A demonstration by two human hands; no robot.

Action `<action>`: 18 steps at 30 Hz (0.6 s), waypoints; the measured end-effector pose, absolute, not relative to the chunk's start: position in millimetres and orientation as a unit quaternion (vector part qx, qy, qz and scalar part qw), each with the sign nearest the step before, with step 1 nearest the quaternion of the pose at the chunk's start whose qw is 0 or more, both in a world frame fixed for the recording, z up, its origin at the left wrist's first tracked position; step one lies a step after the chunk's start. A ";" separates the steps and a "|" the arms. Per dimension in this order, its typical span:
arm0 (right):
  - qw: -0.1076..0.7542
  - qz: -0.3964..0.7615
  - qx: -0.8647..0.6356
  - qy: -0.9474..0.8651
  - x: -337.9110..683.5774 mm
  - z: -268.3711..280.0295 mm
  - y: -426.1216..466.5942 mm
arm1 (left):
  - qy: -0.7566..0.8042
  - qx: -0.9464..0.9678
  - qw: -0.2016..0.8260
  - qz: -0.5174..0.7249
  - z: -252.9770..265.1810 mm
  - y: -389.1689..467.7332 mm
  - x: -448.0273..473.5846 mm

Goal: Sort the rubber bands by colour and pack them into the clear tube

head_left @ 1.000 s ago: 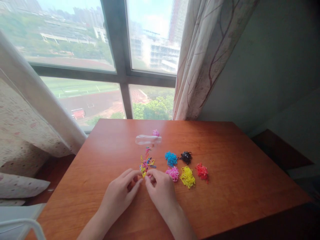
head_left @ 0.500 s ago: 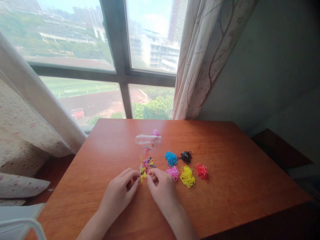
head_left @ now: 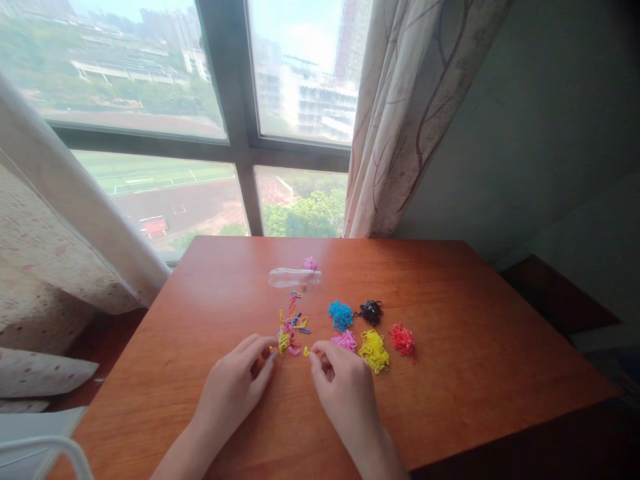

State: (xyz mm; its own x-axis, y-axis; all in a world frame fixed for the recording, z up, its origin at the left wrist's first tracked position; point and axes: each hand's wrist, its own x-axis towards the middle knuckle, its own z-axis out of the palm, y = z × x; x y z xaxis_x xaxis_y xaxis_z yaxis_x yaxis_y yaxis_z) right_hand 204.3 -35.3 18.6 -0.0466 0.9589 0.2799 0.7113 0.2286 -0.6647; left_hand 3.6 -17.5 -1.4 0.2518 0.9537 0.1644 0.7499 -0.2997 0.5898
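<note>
Across the lower half of the frame spreads a reddish-brown, wood-grained table (head_left: 450, 400). Over its near middle, the left hand (head_left: 240, 373) and right hand (head_left: 347, 380) face each other, fingertips apart. Just beyond and between them lies a loose, multicoloured heap of small plastic-looking loops (head_left: 289, 327), its long axis running up the frame, away from the wrists. Left fingertips are nearer, just beside its lower-left edge; the right ones sit a little off to its right. A tangled yellow pile of loops (head_left: 374, 350) lies just right of the right hand. Smallest of all, a tiny yellow bent piece (head_left: 307, 351) is pinched at the right thumb and forefinger, and a tiny yellow scrap (head_left: 273, 348) shows between the left thumb and forefinger, seemingly gripped. No brand, label or writing can be read.
</note>
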 end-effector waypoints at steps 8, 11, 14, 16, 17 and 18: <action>0.362 0.103 -0.675 -0.635 280.4 14.6 -57.3 | 0.582 0.778 0.155 0.181 -0.3 -20.7 6.2; 0.345 0.040 -0.713 -0.609 313.7 8.1 -63.4 | 0.605 0.772 0.129 0.144 1.2 -21.3 12.2; 0.329 0.002 -0.732 -0.596 333.5 2.8 -66.9 | 0.619 0.769 0.104 0.121 2.6 -21.2 18.7; 0.322 -0.002 -0.735 -0.597 337.0 0.7 -67.7 | 0.622 0.770 0.086 0.114 2.0 -20.6 21.3; 0.321 0.000 -0.734 -0.599 336.2 0.2 -67.7 | 0.622 0.770 0.078 0.115 1.2 -20.2 21.8; 0.321 0.005 -0.731 -0.603 334.3 -0.1 -67.5 | 0.621 0.771 0.072 0.119 0.2 -19.9 21.6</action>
State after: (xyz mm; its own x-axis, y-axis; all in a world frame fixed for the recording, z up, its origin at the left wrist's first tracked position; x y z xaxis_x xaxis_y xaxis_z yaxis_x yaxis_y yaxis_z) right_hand 334.3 -67.5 -0.1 0.2739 0.8836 0.3797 0.8777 -0.0682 -0.4744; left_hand 21.6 -19.9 0.2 0.2003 0.9752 0.0941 0.9406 -0.2183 0.2599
